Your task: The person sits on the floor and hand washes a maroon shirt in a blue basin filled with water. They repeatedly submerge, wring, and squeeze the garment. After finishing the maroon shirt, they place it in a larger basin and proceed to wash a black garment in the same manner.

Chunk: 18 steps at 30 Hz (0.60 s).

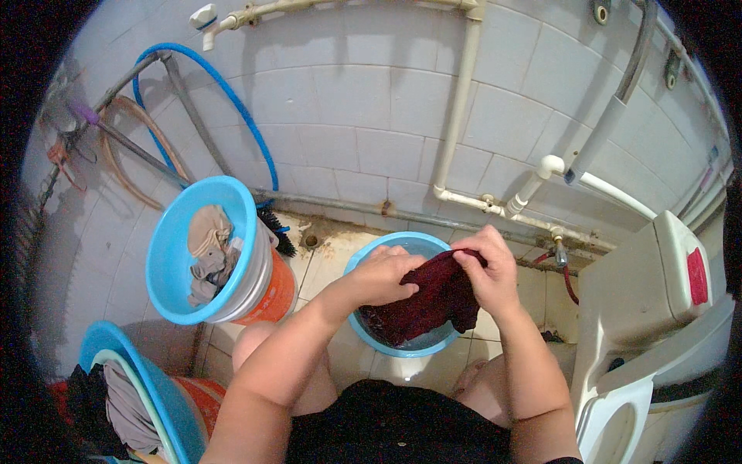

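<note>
A dark maroon cloth [434,300] is stretched between my hands above a light blue basin [417,353] on the tiled floor. Its lower part hangs down into the basin, where some water shows. My left hand [384,276] is closed on the cloth's left edge, thumb on the near side. At the upper right corner, my right hand [489,267] pinches the cloth between thumb and fingers. The exact kind of garment cannot be made out.
At left, a blue basin [166,290] with beige and grey clothes [209,240] rests on an orange-and-white bucket [270,290]. Nearer stands another blue basin [116,344] with dark and grey clothes. A toilet [618,301] is at right; pipes [460,108] run along the wall.
</note>
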### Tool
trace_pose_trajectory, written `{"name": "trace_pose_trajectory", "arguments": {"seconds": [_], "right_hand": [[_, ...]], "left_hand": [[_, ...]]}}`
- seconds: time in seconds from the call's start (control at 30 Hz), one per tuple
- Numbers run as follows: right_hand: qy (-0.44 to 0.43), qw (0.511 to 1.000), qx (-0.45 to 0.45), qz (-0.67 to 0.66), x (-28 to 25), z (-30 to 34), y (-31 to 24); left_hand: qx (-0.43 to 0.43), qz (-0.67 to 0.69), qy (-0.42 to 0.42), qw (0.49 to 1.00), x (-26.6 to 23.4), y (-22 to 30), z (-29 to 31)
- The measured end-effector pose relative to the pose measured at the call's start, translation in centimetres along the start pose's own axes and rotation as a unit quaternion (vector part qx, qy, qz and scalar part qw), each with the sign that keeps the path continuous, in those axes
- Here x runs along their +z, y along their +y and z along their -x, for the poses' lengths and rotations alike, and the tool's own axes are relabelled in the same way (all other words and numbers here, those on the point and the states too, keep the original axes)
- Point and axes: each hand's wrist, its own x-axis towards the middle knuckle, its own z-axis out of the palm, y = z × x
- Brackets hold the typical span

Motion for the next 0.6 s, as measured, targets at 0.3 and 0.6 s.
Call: {"name": "trace_pose_trajectory", "arguments": {"seconds": [0.3, 0.6], "right_hand": [[0.101, 0.994, -0.024, 0.041, -1.3, 0.5, 0.6], [0.175, 0.979, -0.062, 0.089, -1.3, 0.9, 0.0]], "left_hand": [[-0.034, -0.199, 0.124, 0.971, -0.4, 0.5, 0.7], [-0.040, -0.306, 0.094, 0.946, -1.1, -0.4, 1.1]]}}
